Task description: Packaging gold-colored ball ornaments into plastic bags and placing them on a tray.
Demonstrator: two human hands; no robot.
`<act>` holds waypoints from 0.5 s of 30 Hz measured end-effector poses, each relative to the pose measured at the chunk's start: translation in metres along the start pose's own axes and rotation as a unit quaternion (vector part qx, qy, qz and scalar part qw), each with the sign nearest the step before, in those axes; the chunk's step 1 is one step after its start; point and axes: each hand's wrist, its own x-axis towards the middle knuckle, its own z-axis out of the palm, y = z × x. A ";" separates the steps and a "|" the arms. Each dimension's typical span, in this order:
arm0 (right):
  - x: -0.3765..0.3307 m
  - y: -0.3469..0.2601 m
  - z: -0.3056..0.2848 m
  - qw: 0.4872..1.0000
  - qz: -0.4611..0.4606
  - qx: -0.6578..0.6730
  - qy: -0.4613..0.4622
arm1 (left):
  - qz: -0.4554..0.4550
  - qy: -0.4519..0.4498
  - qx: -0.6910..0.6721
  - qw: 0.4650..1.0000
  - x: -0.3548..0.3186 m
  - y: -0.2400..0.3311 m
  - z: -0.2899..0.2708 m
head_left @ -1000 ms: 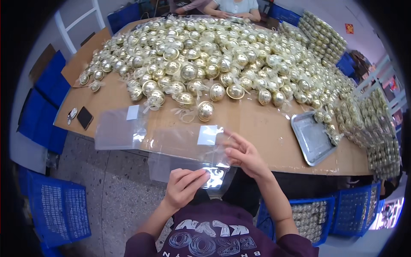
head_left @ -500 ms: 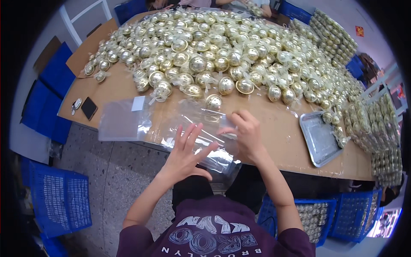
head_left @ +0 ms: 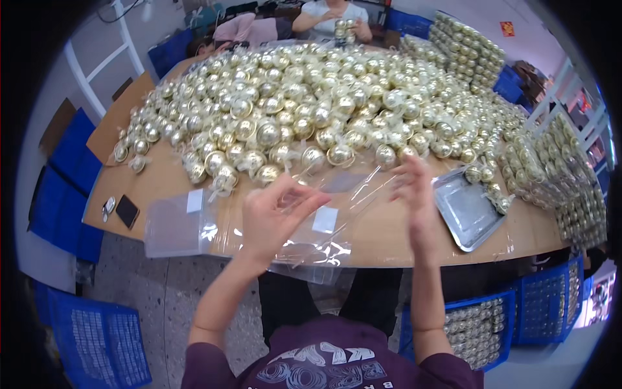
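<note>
Nearest to the person, both forearms rise from the lower edge over the near edge of the wooden counter (head_left: 389, 233). The left hand (head_left: 275, 217) has its fingers bent and drawn together, pinching the top of a clear plastic bag (head_left: 327, 223) which is lifted above the counter; the lower part of the bag hangs over the near edge. The right hand (head_left: 414, 194) is held up edge-on with the fingers straight and loosely spread, just beside the right side of the same bag; whether it touches the film I cannot tell. To the left of the left hand a flat stack of clear bags (head_left: 175, 227) lies at the near edge, and a dark phone (head_left: 126, 211) lies close to the near left corner. To the right of the right hand a shallow metal tray (head_left: 466, 211) rests near the near right edge. Behind the hands a big heap of shiny golden ball ornaments (head_left: 311, 110) covers the middle and far part of the counter. At the far edge another person's hands (head_left: 343, 26) hold some ornaments.
</note>
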 end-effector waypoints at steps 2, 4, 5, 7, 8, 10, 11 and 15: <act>-0.025 -0.003 0.028 0.991 0.020 0.120 -0.053 | -0.119 0.055 -0.119 0.984 -0.002 0.000 0.028; -0.024 0.003 0.031 0.988 0.043 0.141 0.040 | -0.112 0.078 -0.148 0.980 -0.007 -0.005 0.044; -0.023 0.004 0.030 0.976 0.069 0.160 0.131 | -0.127 0.079 -0.142 0.979 -0.007 -0.004 0.047; -0.024 0.003 0.030 0.975 0.039 0.123 0.183 | -0.141 0.078 -0.136 0.978 -0.008 -0.005 0.054; -0.025 0.002 0.030 0.969 0.012 0.088 0.231 | -0.133 0.078 -0.174 0.973 -0.009 -0.009 0.060; -0.019 0.003 0.022 0.958 0.016 0.120 0.259 | -0.116 0.076 -0.251 0.958 -0.010 -0.013 0.069; -0.013 0.005 0.015 0.947 0.021 0.153 0.283 | -0.186 -0.004 -0.294 0.938 -0.014 -0.012 0.070; 0.004 0.036 -0.003 0.952 -0.048 0.110 0.281 | -0.041 0.014 -0.431 0.901 -0.007 -0.001 0.106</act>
